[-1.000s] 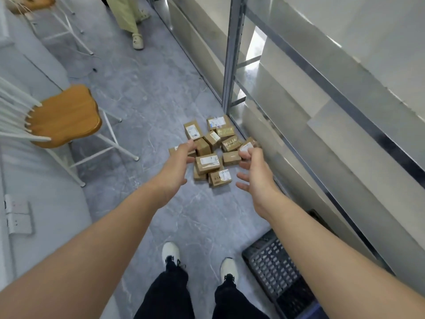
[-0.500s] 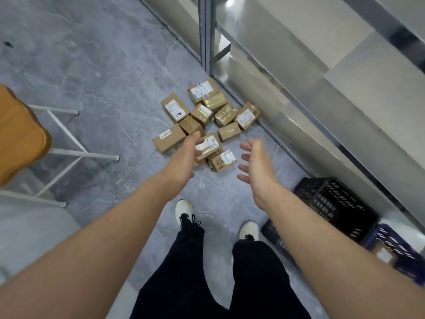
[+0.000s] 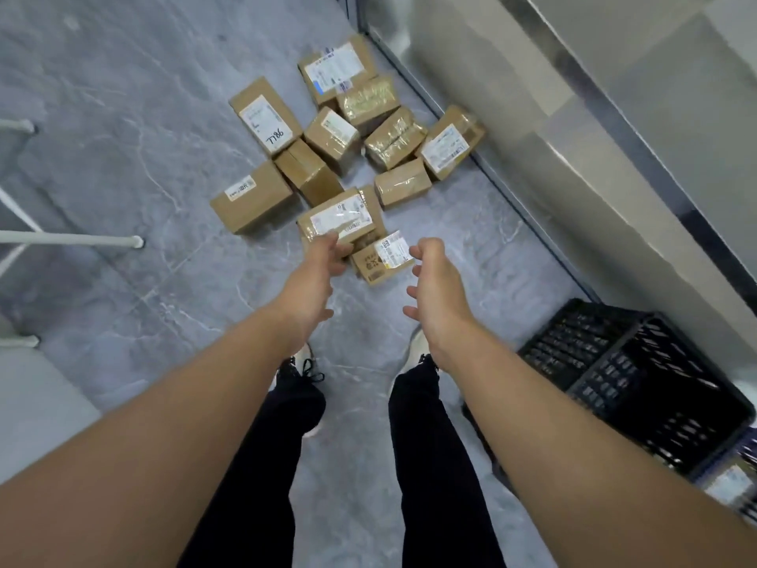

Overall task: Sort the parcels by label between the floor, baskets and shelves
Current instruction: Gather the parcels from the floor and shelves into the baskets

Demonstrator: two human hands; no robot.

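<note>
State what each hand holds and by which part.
Nothing is held yet. Left hand reaches over the near edge of a labelled parcel; right hand is open beside a smaller parcel.

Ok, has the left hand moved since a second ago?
Yes. Left hand has shifted right, off the leftmost parcel to the near edge of the top parcel.

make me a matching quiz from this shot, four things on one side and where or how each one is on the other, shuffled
Things
1. left hand
2. right hand
3. crate
4. back-left parcel

Descriptions
a. black, at the lower right
b. white label with handwritten digits
c. fingers at the near edge of the long-label parcel
d. empty, just right of the nearest parcel

Pairs: 1-c, 2-d, 3-a, 4-b
</note>
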